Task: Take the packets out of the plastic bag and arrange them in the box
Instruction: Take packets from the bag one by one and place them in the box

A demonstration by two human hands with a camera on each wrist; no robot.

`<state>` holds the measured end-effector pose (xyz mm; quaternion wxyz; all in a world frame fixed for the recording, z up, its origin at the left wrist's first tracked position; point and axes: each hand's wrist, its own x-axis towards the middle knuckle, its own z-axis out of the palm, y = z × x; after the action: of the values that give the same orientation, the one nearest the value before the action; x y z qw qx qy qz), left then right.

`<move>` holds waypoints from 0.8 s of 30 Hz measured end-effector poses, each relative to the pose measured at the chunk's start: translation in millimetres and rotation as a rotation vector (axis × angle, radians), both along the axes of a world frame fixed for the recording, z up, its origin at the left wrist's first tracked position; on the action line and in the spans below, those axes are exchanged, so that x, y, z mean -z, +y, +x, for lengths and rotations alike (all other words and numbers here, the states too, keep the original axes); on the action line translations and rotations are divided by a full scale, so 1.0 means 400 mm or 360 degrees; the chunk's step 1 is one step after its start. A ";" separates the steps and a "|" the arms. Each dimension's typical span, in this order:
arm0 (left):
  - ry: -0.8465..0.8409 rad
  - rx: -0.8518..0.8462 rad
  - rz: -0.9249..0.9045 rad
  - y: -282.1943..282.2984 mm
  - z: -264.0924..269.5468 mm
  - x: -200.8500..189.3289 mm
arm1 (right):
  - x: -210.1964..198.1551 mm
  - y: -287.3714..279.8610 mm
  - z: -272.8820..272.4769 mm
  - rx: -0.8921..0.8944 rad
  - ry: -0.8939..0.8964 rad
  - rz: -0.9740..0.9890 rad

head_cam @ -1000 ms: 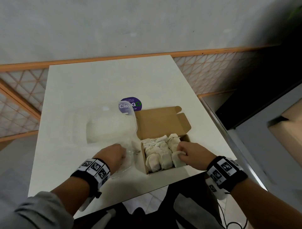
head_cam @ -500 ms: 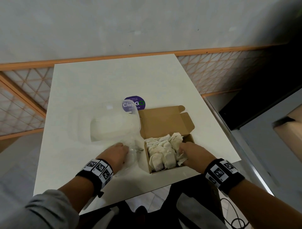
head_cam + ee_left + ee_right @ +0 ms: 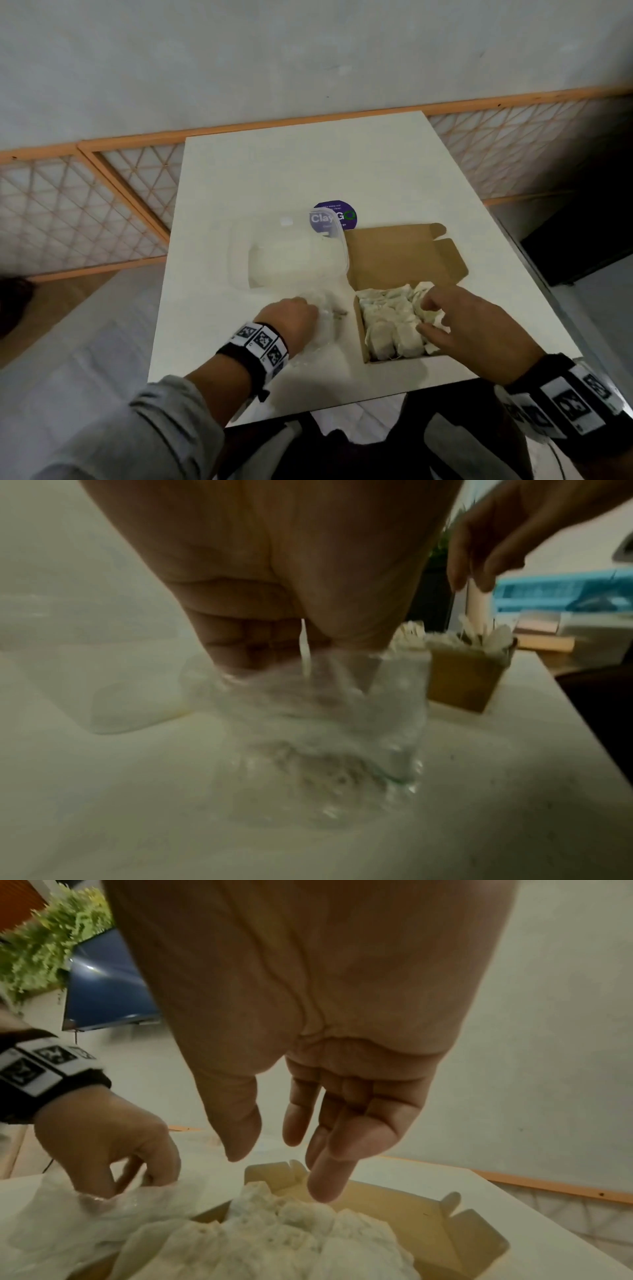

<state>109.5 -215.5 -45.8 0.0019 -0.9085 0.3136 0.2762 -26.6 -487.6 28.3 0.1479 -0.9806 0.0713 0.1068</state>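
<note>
Lifted clear of the packets (image 3: 394, 318) since a second ago, the right hand (image 3: 469, 325) now hovers over the near right corner of the box (image 3: 407, 257), fingers (image 3: 322, 1177) spread, slack and empty. Packets stand packed on edge, filling the box's near compartment; its lid flap lies open on the far side. Just left of the box, the left hand (image 3: 291, 317) pinches the crumpled plastic bag (image 3: 318, 723) against the surface (image 3: 308, 164); whether any packet remains inside I cannot tell. That hand is nearer the bag. Beyond sits a clear tub (image 3: 287, 253), partly covering a purple sticker (image 3: 344, 216).
</note>
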 end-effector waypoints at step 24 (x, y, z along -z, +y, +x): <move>0.1217 -0.1070 -0.1710 0.082 -0.032 -0.258 | -0.060 0.212 0.145 0.0142 0.0043 0.1717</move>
<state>96.6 -182.6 57.3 -0.6372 -0.6715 0.0893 0.3675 31.4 -402.9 52.3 0.6338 -0.7601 0.0498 0.1344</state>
